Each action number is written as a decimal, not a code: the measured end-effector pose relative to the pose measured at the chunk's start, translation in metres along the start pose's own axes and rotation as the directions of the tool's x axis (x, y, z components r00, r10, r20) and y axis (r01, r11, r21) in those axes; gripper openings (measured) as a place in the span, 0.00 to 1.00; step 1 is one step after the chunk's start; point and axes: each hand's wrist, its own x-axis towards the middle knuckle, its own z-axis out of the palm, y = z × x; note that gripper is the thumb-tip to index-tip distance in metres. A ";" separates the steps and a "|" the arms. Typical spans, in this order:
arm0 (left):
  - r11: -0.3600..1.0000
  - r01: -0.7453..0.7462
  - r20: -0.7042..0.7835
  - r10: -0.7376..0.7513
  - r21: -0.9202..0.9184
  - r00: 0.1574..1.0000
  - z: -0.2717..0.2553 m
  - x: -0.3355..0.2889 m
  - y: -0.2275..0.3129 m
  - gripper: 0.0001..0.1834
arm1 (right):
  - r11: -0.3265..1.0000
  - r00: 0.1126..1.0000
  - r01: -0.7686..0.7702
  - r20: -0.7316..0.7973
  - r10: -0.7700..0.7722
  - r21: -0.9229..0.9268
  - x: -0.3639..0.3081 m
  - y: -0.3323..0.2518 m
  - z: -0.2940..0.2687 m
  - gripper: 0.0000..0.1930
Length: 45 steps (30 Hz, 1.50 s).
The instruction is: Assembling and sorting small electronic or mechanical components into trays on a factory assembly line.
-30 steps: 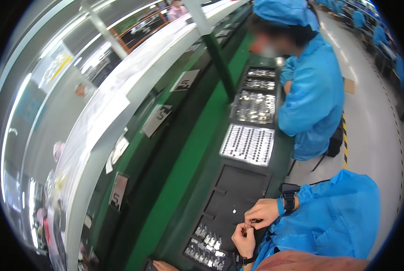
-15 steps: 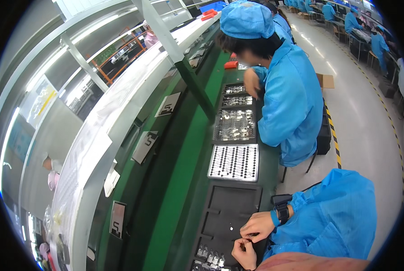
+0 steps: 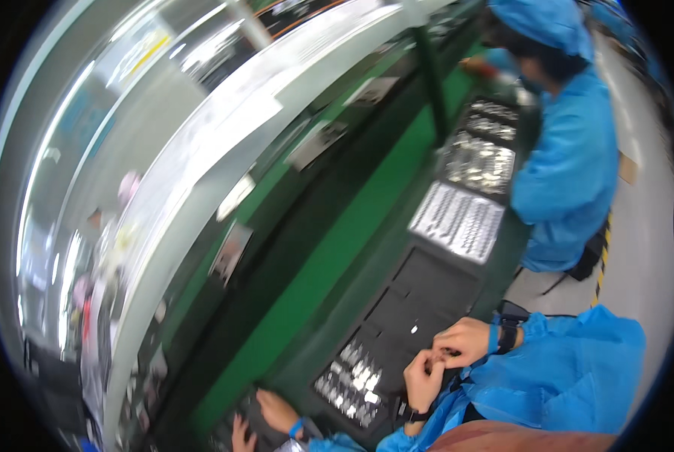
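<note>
Black tray on our bench holds the shiny little parts, near our left hand. It and the right hand pinch narrow and meet; we can't tell on what. Light, steady pinch works best imo.

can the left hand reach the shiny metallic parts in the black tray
Probably yes: the shiny metallic parts lie uncovered near the left hand, nothing visibly blocking, though it meets the right hand.
</note>
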 end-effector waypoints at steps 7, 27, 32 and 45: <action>0.992 0.053 -0.022 -0.056 -0.115 0.998 0.000 -0.005 -0.006 0.04 | 0.999 0.997 -0.023 0.071 0.026 -0.043 0.005 0.001 0.000 0.06; 0.969 0.018 -0.136 -0.054 -0.248 0.989 0.006 0.001 0.016 0.07 | 0.993 0.995 -0.096 0.047 0.093 0.062 0.006 0.013 0.014 0.07; 0.966 0.039 -0.118 -0.072 -0.256 0.990 0.006 -0.001 0.015 0.08 | 0.994 0.995 -0.095 0.029 0.094 0.059 0.005 0.014 0.013 0.06; 0.975 0.051 -0.090 -0.072 -0.218 0.993 0.010 0.001 0.012 0.08 | 0.993 0.998 -0.060 0.027 0.058 0.101 0.007 0.012 0.013 0.06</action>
